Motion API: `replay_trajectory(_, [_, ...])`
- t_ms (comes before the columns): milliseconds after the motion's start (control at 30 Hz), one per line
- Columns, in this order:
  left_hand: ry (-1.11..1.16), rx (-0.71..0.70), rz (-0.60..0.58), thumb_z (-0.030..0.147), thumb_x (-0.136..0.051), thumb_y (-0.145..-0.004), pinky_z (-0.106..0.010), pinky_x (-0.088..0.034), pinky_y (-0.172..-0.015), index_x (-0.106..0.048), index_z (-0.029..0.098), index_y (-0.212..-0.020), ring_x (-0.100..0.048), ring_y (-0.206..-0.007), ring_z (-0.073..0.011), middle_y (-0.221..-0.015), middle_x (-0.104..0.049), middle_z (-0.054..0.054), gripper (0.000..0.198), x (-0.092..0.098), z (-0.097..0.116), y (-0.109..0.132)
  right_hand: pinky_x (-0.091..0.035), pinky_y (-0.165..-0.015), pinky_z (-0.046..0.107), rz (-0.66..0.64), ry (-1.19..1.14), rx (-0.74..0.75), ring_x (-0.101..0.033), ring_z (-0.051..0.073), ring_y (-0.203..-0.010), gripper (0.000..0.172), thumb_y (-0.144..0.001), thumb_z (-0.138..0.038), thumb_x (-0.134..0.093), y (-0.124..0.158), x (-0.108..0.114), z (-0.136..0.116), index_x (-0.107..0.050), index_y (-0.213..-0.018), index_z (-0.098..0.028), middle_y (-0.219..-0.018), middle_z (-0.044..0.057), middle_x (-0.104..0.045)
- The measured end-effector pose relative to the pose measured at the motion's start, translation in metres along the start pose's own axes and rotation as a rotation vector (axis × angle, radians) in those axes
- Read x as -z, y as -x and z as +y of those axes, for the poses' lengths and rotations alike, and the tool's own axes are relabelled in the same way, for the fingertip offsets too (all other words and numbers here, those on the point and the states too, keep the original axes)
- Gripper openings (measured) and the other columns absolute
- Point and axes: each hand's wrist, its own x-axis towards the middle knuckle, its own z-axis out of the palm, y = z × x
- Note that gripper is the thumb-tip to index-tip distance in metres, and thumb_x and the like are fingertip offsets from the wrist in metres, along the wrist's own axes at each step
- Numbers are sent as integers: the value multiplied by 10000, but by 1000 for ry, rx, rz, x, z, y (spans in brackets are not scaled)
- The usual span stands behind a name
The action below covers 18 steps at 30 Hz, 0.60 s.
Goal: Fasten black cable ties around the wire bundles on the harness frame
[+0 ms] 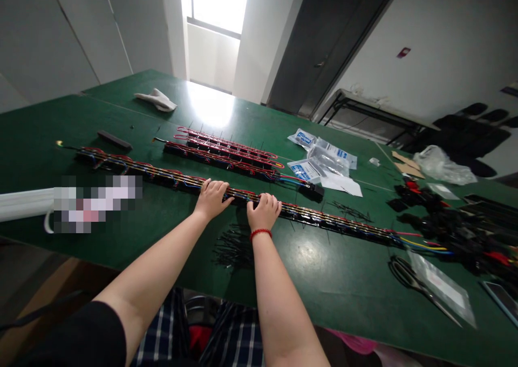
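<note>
A long black bar (324,221) lies slantwise across the green table, with copper-coloured, red and blue wires running along its top. Over its middle, my left hand (212,198) is closed with the fingers curled across the far side. Close to its right, my right hand (264,211), with a red bead bracelet on the wrist, grips the same bar. Loose black zip ties (232,245) lie in a heap below the hands. Behind the bar rests a shorter black wired bar (226,159), topped by looped red wires (226,140). The palms hide part of the long bar.
Clear and blue-printed plastic bags (305,170) lie beyond the bars. Scissors (421,286) and a clear pouch (443,289) are at right, near black connectors (437,226). A white glove (157,100) and a dark strip (114,140) lie at the far left.
</note>
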Motion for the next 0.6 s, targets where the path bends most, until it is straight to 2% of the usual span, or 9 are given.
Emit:
replay_trajectory(133, [5,9,5,457,-583,-901,-470,-247,-1191,-567,219,-1203,-540,-1233,-274,-1251,-644,-95,386,-1,-1,0,-216,-1163,544,-9,-5,-4,-470,330,-1247,369,-800,-350,-583,-1,2,0,-614,-1112,-156,-1223,136,-649])
replay_trajectory(300, [-12,18,45,456,-611,-878,-515,-150,-1227,-551,207,-1225,-516,-1268,-288,-1288,-623,-110,431,-2,-1,2,-213,-1166,549,-26,-15,-11,-463,332,-1259,374,-824,-368,-576,-1,2,-1,-608,-1122,-143,-1239,156,-638])
replay_trajectory(600, [-28,32,63,489,-624,-858,-538,-121,-1232,-551,200,-1244,-492,-1299,-307,-1318,-604,-133,488,-1,-1,3,-200,-1169,591,33,-48,-77,-445,344,-1303,343,-815,-305,-546,-1,0,1,-600,-1104,-129,-1266,182,-621])
